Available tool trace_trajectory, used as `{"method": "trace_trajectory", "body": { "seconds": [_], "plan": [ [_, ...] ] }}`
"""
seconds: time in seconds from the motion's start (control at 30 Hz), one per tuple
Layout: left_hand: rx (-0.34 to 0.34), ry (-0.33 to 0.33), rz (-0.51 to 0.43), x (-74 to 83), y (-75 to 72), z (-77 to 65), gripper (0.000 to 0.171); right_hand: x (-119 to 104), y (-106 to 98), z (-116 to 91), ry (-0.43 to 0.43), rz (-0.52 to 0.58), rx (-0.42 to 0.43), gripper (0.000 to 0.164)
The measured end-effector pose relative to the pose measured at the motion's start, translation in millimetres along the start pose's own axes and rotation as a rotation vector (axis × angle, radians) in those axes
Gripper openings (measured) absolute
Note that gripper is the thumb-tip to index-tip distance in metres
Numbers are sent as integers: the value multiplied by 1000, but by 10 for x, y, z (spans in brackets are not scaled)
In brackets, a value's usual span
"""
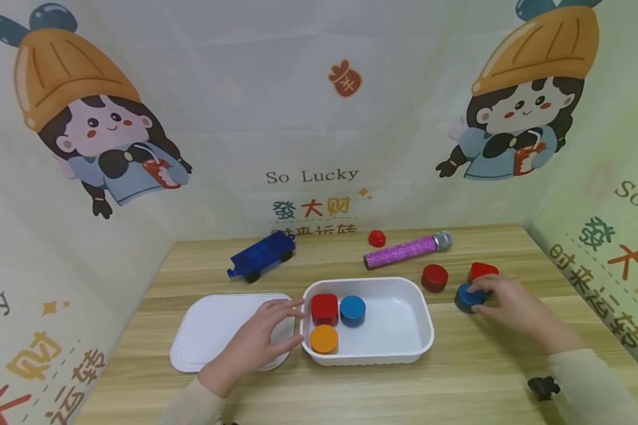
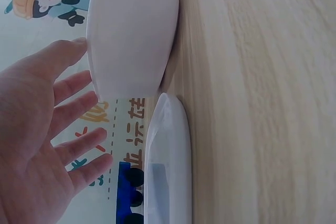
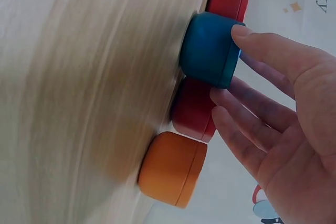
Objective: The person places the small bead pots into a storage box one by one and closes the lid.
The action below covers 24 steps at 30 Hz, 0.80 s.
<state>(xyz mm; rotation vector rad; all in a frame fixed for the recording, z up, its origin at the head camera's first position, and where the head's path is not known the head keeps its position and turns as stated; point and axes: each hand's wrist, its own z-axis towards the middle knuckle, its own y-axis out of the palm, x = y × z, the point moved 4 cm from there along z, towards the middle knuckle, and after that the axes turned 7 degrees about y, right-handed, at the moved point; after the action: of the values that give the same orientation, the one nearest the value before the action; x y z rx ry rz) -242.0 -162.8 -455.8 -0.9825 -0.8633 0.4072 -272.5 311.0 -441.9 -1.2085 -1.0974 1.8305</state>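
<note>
On the right side of the table my right hand [image 1: 516, 310] pinches a blue round tin [image 1: 469, 298], thumb on one side and fingers on the other. The right wrist view shows the tin's lidded top and a red tin [image 3: 194, 108] close beside it. My left hand [image 1: 263, 336] lies with fingers extended, fingertips at the left rim of a white rectangular box [image 1: 393, 354]. Inside that box stand a red squarish tin [image 1: 325, 309], another blue round tin [image 1: 353, 310] and an orange round tin [image 1: 324, 339]. Below the left hand is a flat white lid [image 1: 212, 330].
A red round tin [image 1: 435, 277] stands right of the box. An orange tin [image 3: 172, 169] shows in the right wrist view. Farther back are a purple glitter microphone [image 1: 404, 252], a small red piece [image 1: 377, 238] and a blue toy wagon [image 1: 263, 257]. Printed cloth encloses the table.
</note>
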Motion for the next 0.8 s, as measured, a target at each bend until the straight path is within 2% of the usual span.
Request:
{"method": "trace_trajectory", "body": {
  "seconds": [0.43, 0.7, 0.8],
  "plan": [
    [-16, -16, -8, 4, -1, -3, 37, -87, -24, -30, -3, -4, 19, 27],
    [-14, -15, -6, -10, 15, -4, 37, -381, -116, -56, 5, 11, 10, 30],
    [-7, -7, -7, -15, 13, -4, 37, -495, -166, -36, -25, 12, 21, 29]
  ]
}}
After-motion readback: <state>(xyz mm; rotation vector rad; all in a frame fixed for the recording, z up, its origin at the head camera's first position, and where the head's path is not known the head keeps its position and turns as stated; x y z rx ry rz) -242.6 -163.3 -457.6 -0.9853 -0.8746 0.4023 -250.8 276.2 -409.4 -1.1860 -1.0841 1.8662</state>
